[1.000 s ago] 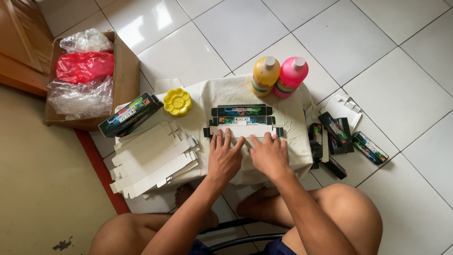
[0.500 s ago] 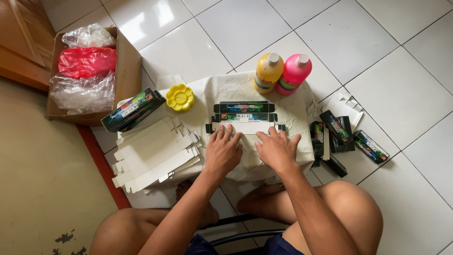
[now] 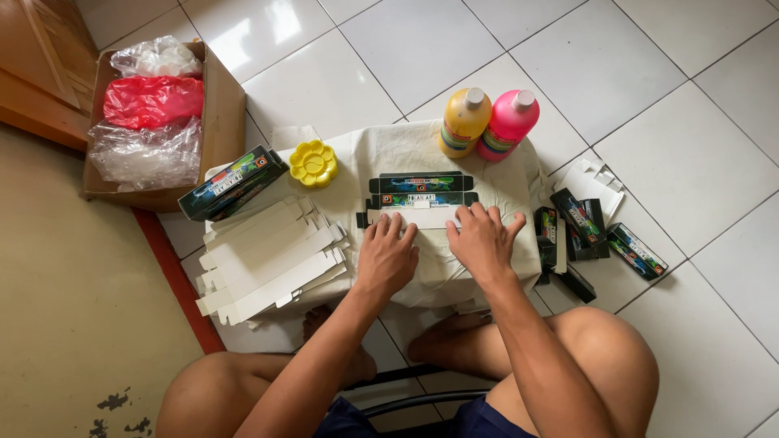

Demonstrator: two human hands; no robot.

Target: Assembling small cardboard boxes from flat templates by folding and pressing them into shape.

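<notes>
pressing down on a flat, unfolded carton [image 3: 422, 197], both hands lie palm-down on a small table draped in a white cloth [image 3: 381, 154]. the left hand [image 3: 386, 255] rests with fingers spread, its fingertips on the carton's white lower edge near the left end. the right hand [image 3: 484, 240] lies just beside it, fingers splayed too, touching the carton's right end; neither hand pinches or closes around anything. the carton sits in the middle of the cloth, dark printed panels on its far side, white flap toward the person.

at the far edge of the cloth stand a yellow bottle [image 3: 463, 123] and a pink bottle [image 3: 509, 126], touching each other. a yellow flower-shaped paint tray [image 3: 313, 163] sits to the left of the carton. further left, a stack of white flat cartons [image 3: 268, 255] fans out over the table edge, with a folded dark box [image 3: 231, 183] at its far end. a brown cardboard box [image 3: 219, 122] on the floor holds clear and red plastic bags [image 3: 152, 101]. to the right, several small dark boxes [image 3: 580, 223] lie on the white tiles, and the person's bare knees frame the near edge of the view.
</notes>
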